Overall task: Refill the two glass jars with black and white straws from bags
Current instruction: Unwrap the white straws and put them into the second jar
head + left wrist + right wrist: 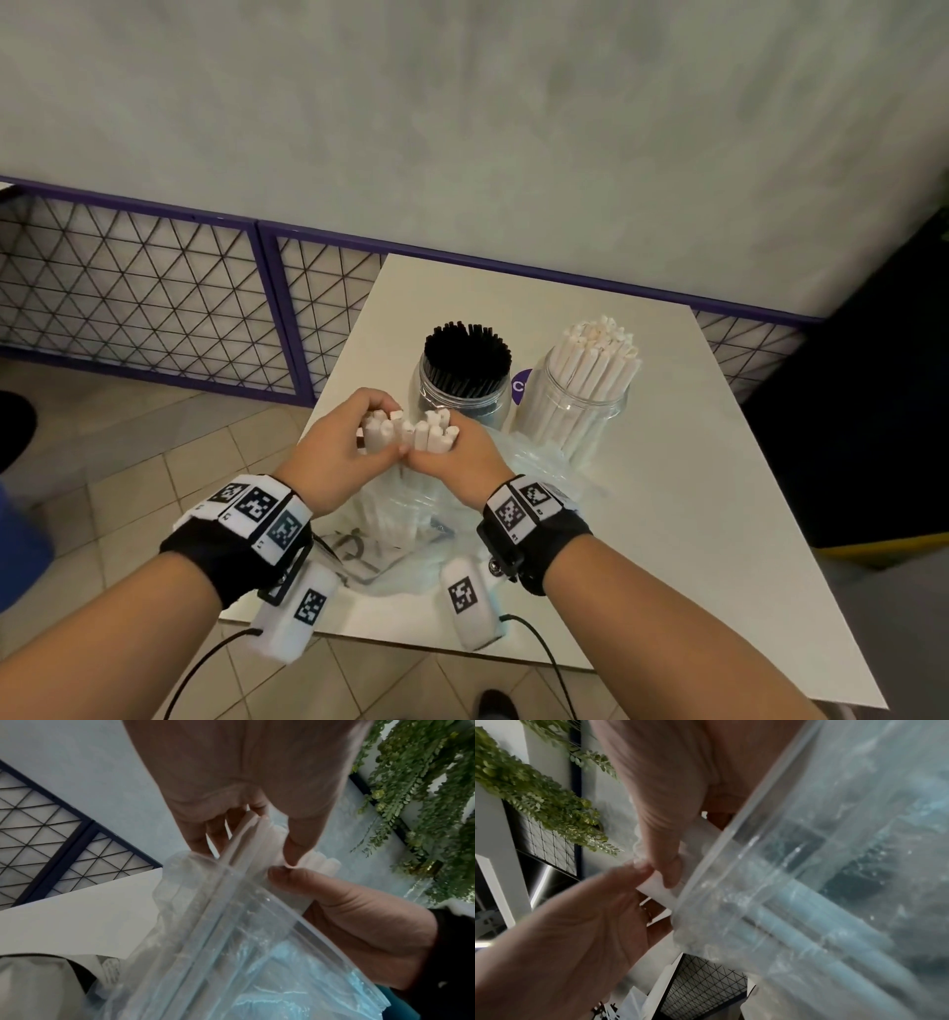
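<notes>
A bundle of white straws stands upright out of a clear plastic bag on the near part of the white table. My left hand grips the bundle from the left and my right hand from the right, thumbs touching in front. In the left wrist view my left fingers curl round the straws above the bag. Behind stand a glass jar of black straws and a glass jar of white straws, both well filled.
The small table stands against a purple-framed wire-mesh fence below a grey wall. Tiled floor lies left of and in front of the table. A purple round label shows between the jars. Hanging green plants are overhead.
</notes>
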Available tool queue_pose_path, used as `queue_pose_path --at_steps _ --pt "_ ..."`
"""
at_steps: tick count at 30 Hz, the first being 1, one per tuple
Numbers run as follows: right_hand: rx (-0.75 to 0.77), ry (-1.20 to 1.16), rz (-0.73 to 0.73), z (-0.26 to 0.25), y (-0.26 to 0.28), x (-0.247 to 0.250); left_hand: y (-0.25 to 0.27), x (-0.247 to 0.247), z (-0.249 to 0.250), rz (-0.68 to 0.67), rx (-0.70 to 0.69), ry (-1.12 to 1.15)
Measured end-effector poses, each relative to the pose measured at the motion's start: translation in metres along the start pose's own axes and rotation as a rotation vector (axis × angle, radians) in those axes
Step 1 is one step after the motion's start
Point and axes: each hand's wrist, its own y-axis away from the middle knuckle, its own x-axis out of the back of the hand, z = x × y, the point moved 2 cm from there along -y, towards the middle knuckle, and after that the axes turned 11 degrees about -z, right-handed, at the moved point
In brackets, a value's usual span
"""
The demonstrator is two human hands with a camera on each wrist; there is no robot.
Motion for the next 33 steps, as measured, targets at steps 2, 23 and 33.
queue_pose_path --at_steps 2,23,33 --pt "0.020 0.012 -0.017 -0.001 0.001 0.002 -0.003 -0.004 0.002 -0.053 -0.030 -0.011" --pt "0.421 -0.250 0.570 -0.130 0.060 0.190 -0.022 -0.012 0.015 0.026 -0.014 -0.245" --pt "0.227 -0.171 0.703 -0.074 0.025 0.224 -0.020 -0.013 0.014 0.029 -0.003 -0.266"
